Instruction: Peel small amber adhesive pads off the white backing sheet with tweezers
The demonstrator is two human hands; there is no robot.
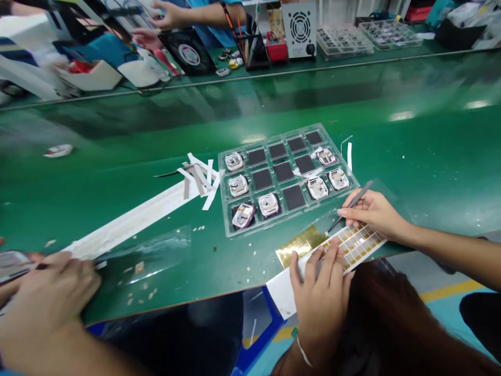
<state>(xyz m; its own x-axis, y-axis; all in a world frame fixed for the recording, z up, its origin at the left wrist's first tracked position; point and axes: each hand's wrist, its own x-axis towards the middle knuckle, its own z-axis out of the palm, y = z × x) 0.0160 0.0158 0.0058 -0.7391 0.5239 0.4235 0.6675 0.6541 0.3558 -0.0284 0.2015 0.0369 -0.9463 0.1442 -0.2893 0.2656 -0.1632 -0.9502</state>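
Both my hands are at the left edge, partly cut off and blurred. My right hand (55, 292) is closed round a slim dark tool (19, 273), whose exact kind is unclear. That tool reaches a rounded watch case (11, 259), pale inside, at the frame's edge. My left hand (36, 256) shows only as a few fingers around this case, gripping it. Just right of my right hand lies a clear plastic film (164, 253) with small tan pieces (140, 268) by it. A long white strip (133, 216) runs away from my hands toward several cut strips (201, 175).
A clear compartment tray (258, 225) holds several watch cases (269, 204) and dark pads. At right, a co-worker's hands (321, 287) hold tweezers (354, 201) and a sheet of amber stickers (358, 243), beside gold foil (301, 244). Behind the bench is a raised shelf (274, 78) with equipment.
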